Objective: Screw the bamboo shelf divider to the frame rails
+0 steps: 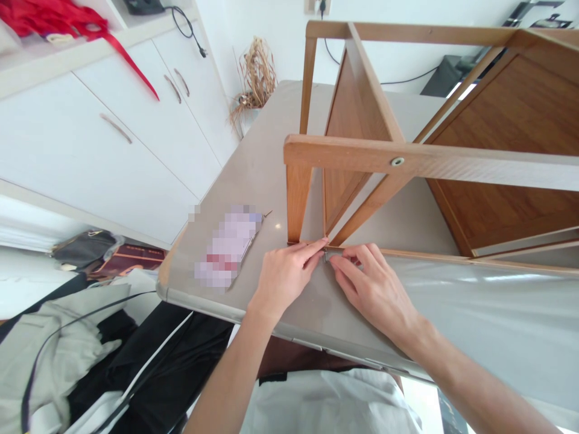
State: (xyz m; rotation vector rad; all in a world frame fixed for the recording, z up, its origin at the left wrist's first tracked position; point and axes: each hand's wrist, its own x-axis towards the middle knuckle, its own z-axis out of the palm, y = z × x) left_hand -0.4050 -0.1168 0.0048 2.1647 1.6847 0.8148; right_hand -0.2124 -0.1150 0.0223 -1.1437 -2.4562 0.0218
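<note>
A brown wooden frame (344,150) with panels stands on the table, its bottom rail (420,256) lying along the front. At the rail's left part, near a corner joint, my left hand (284,274) steadies the wood with its fingers close together and the thumb below. Just to the right, my right hand (375,283) has its thumb and forefinger pinched at a small thin metal piece (325,255) by the joint. Fingers partly cover that piece, so its exact kind is unclear. A metal-ringed hole (397,161) shows in the upper rail.
A blurred-out packet (230,247) lies on the grey table (262,175) to the left, with a thin screw-like piece (268,213) at its tip. White cabinets (113,132) and a dried plant (257,72) stand beyond. Clothes (76,337) are piled at lower left.
</note>
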